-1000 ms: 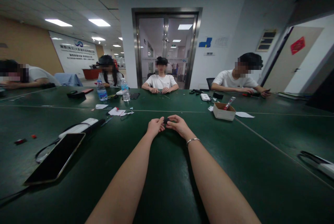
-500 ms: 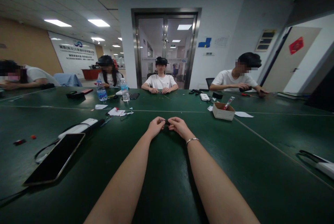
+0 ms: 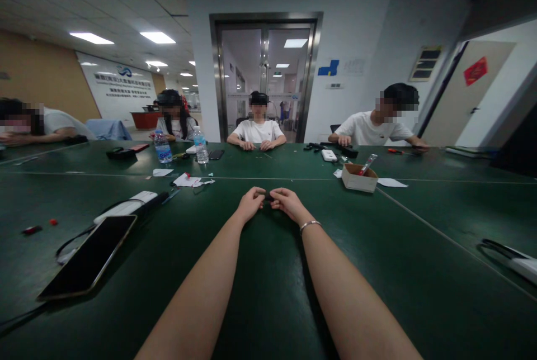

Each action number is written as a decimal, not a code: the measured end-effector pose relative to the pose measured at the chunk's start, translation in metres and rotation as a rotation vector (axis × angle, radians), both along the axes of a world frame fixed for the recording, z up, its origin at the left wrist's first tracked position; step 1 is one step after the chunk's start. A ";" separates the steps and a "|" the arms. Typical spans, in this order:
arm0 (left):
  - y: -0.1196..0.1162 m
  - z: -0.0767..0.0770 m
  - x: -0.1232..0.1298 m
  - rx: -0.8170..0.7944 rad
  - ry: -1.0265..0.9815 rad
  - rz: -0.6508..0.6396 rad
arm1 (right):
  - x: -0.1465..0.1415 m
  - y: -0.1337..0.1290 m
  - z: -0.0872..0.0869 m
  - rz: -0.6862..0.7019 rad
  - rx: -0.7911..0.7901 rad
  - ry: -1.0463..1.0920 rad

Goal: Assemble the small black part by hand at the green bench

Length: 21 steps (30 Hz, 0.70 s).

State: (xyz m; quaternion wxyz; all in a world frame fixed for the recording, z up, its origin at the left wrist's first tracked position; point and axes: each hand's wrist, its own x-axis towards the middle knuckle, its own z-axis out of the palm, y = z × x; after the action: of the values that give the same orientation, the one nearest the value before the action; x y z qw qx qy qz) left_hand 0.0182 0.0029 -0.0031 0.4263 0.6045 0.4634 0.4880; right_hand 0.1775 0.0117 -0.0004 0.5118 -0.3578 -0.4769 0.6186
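Note:
Over the middle of the green table (image 3: 268,293), my left hand (image 3: 251,203) and my right hand (image 3: 286,203) meet with their fingertips close together. Between them is a small black object (image 3: 267,197), pinched from both sides. Fingers cover most of it, and its kind cannot be made out. A metal bracelet (image 3: 310,226) circles my right wrist. Both forearms reach forward from the bottom of the view.
To the left lie a smartphone (image 3: 90,259), a white power bank (image 3: 126,207) and small red pieces (image 3: 53,222). Ahead are bottles (image 3: 163,147), paper scraps (image 3: 187,180) and a small cardboard box (image 3: 359,179). Several people sit around the table, one opposite me (image 3: 258,129).
My hands stay nearly in place around the small black object. The person at the right has shifted, with one hand now over the black items near the white device.

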 end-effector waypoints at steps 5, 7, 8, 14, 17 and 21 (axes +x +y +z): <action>-0.001 0.003 0.000 -0.060 -0.008 -0.001 | 0.001 0.000 0.000 0.009 -0.008 0.024; -0.002 0.004 0.000 -0.047 0.006 -0.004 | 0.001 0.000 0.001 0.017 -0.007 0.023; -0.002 0.004 -0.001 -0.043 0.002 -0.001 | 0.001 0.000 0.001 0.016 -0.007 0.024; -0.002 0.005 -0.002 -0.038 0.004 -0.007 | 0.001 -0.003 0.003 0.013 -0.022 0.030; -0.001 0.004 -0.002 -0.064 -0.033 -0.004 | 0.001 -0.004 0.005 0.002 -0.026 0.029; 0.001 0.003 -0.003 -0.061 -0.006 -0.032 | 0.000 -0.006 0.007 0.005 -0.040 0.016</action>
State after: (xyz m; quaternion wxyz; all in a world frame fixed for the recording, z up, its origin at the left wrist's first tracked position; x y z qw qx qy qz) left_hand 0.0150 0.0037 -0.0006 0.4537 0.5971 0.4671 0.4684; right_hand 0.1780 0.0055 0.0069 0.5070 -0.3618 -0.4610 0.6321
